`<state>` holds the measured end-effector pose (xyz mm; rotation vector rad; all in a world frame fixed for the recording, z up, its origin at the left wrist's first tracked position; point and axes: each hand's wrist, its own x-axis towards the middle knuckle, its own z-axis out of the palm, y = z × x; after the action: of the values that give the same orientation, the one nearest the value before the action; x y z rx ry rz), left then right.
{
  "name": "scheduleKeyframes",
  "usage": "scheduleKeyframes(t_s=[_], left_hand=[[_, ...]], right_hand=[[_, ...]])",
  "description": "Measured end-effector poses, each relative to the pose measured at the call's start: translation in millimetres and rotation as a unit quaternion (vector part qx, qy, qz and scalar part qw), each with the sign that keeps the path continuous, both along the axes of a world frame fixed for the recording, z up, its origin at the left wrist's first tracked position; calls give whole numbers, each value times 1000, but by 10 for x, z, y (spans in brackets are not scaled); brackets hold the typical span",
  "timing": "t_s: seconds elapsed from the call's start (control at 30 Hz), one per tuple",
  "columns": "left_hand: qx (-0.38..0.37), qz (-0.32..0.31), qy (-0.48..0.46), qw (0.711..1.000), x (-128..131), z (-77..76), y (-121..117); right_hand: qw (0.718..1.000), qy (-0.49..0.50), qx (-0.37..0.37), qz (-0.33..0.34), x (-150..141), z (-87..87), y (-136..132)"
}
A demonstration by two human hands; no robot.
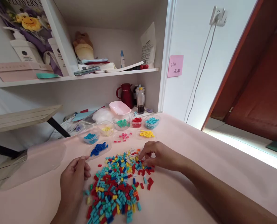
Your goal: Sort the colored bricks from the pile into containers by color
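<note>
Touching the bricks (119, 188) heaped on the table (178, 194), my right hand (159, 154) bends its fingers; I can't tell if they pinch one. My left hand (73, 174), fingers curled together, is just beside the heap. "FLOWERS S" tops the flowery wrap (14, 8); "250" marks the pink note (177, 60).

- Mixed toy bricks (119, 183) mark the clock's centre
- Right hand (153, 154) touches them at one o'clock
- Left hand (75, 174) curls at nine
- Clear tubs (136, 126) stand at twelve
</note>
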<state>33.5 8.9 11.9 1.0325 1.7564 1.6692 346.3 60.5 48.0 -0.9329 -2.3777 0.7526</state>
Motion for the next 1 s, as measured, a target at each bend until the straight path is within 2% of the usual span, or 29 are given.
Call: scheduleKeyframes(t_s=[0.13,0.3,0.47,0.57,0.67,0.83,0.9,1.0], left_hand=[[-4,-5,-3,1000,15,15,-3],[5,-6,-2,1000,4,-16,4],[2,-8,-4,1000,-6,-32,10],[2,-8,-7,1000,2,-25,15],[2,-11,-9,1000,11,-16,18],[-1,-11,-15,1000,1,-19,14],[-4,-12,-11,1000,-7,-20,11],[-9,-13,-5,1000,-9,-15,12]], right_hand=[[997,-52,58,12,-62,-75,-18],[994,-93,48,28,-112,-155,-18],[995,-79,51,27,-153,-191,-29],[998,-53,17,25,-156,-194,-14],[997,22,-70,12,-135,-175,11],[972,140,-186,-25,-77,-120,47],[968,148,-193,-55,-48,-106,69],[981,89,-121,-127,14,-99,123]])
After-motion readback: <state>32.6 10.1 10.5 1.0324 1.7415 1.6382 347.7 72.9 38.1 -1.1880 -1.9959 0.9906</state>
